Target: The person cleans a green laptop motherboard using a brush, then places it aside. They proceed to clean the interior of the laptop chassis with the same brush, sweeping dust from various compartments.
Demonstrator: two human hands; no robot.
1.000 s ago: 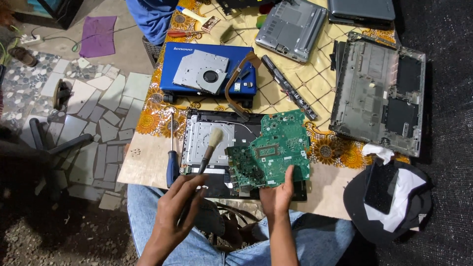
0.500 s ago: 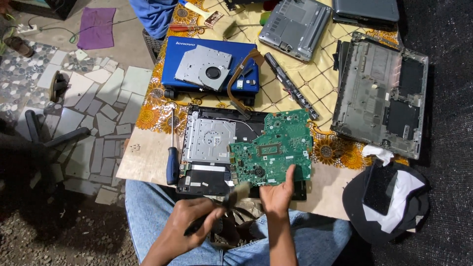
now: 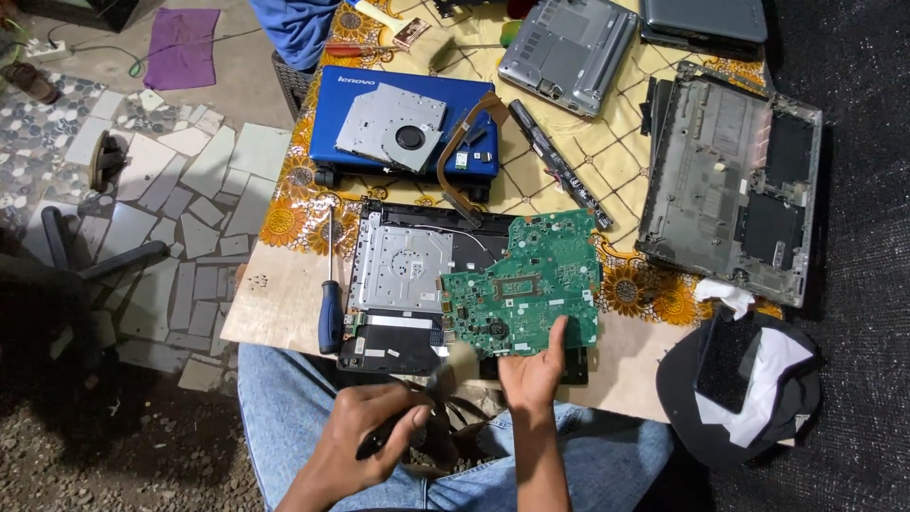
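Inspected at the wooden tabletop [image 3: 284, 299], partly under a flower-patterned cloth: a stripped grey laptop shell [image 3: 730, 180] to the right, well apart from the work. Found at centre an opened black laptop chassis [image 3: 398, 275]. Found over its right half the green circuit board [image 3: 526, 294], raised at a tilt. Pinched at the lower edge by the right hand [image 3: 533, 374], thumb up on the board's face, fingers beneath. Closed around the dark handle of a brush [image 3: 431, 389] is the left hand [image 3: 374, 441], just below the chassis edge; bristles blurred, contact with the board not determinable. Recommended: grip the board by its edge only, clear of the chips; support it from underneath so it does not flex; sweep lightly from the centre outward, away from the chassis, so that dust falls off the table. Noted just left of the chassis, untouched: a blue-handled screwdriver [image 3: 330, 318].
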